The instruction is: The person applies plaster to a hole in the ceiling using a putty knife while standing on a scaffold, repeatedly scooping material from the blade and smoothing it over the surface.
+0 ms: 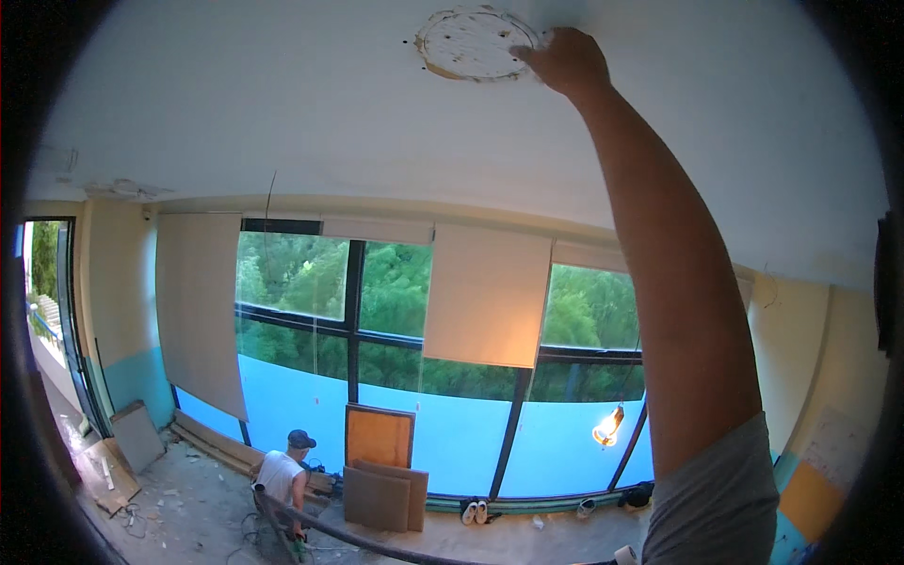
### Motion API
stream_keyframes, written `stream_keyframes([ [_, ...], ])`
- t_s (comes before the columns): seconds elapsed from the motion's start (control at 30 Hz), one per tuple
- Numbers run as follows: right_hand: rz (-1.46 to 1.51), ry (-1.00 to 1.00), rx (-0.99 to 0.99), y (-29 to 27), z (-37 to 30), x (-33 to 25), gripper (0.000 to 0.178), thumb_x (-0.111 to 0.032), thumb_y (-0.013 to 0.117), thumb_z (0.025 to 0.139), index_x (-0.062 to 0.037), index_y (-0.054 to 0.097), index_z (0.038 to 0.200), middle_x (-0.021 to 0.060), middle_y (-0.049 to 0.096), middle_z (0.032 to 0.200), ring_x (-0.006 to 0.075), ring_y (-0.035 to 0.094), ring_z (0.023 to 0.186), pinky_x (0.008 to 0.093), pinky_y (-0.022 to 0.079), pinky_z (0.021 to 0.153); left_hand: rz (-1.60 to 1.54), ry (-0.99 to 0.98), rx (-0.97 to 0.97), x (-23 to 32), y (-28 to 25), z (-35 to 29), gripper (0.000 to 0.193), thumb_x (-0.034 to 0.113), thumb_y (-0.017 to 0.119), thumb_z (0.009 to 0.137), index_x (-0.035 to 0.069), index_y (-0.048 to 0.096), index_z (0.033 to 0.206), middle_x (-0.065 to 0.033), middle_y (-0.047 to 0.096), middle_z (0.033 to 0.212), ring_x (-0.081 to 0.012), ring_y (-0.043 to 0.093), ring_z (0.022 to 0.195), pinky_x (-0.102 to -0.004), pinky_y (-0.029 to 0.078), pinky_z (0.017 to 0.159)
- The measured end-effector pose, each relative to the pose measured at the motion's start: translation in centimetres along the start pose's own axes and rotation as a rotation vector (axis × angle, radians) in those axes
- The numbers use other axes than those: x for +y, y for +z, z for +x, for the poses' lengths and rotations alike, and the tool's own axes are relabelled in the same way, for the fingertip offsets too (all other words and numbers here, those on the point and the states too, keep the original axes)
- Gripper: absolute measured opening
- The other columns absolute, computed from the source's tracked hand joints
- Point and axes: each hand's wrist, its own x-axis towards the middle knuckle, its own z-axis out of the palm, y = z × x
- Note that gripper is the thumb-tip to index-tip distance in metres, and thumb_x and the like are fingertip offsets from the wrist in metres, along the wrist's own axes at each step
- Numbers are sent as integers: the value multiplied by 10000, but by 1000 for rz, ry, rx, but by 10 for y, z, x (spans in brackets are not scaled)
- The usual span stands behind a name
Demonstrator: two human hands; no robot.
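Note:
My right hand [571, 62] is raised to the white ceiling [311, 113] at the end of a stretched arm with a grey sleeve. It rests at the right edge of a round, rough white patch [471, 45] that has brownish marks along its rim. The thumb reaches left over the patch, apart from the bent fingers, which lie against the ceiling. No object shows in this hand, though its palm side is hidden. Small dark holes dot the patch and the ceiling beside it. My left hand is outside the picture.
Below, a person [282, 476] in a cap bends over a green tool. Boards [384, 497] lean by the windows. A lit bulb [608, 428] hangs at right. A dark curved bar [377, 544] crosses the bottom. Shoes [474, 511] and debris lie on the floor.

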Motion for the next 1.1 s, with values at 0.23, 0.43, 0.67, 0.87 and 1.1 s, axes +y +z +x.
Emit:
stream_keyframes([
  [0.23,144,64,381,22,19,-23,225,-245,547,776,-29,605,801,167,625,842,309,600,835,407,485,752,0,-11,4,-1,-7,-1,289,309,518,841,57,651,798,-171,626,754,-280,605,697,-379,487,607],
  [0.43,344,-172,-216,46,-82,-55,446,-424,540,822,12,615,766,201,612,761,370,578,731,457,458,707,-9,-26,29,-5,-5,-1,289,310,523,841,55,651,795,-169,626,744,-276,605,683,-375,487,598],
  [0.67,809,-426,-932,30,-386,-139,259,-261,553,760,-8,606,771,183,613,789,329,612,749,470,499,652,-190,2,148,-3,-11,16,289,310,528,841,54,652,791,-166,626,731,-271,605,666,-371,487,587],
  [0.87,1215,-418,-1559,-32,-629,-180,679,-496,703,653,24,542,1058,256,583,981,379,565,913,452,448,786,-557,388,669,122,-26,63,298,310,558,853,40,634,754,-136,617,690,-238,588,592,-331,486,548],
  [1.1,1425,-438,-1097,-102,-752,-190,396,-379,631,743,-80,582,999,143,604,932,305,561,909,399,420,853,-1556,-230,-165,216,-31,39,246,276,556,878,32,547,847,-32,553,716,-136,562,626,-281,475,543],
])
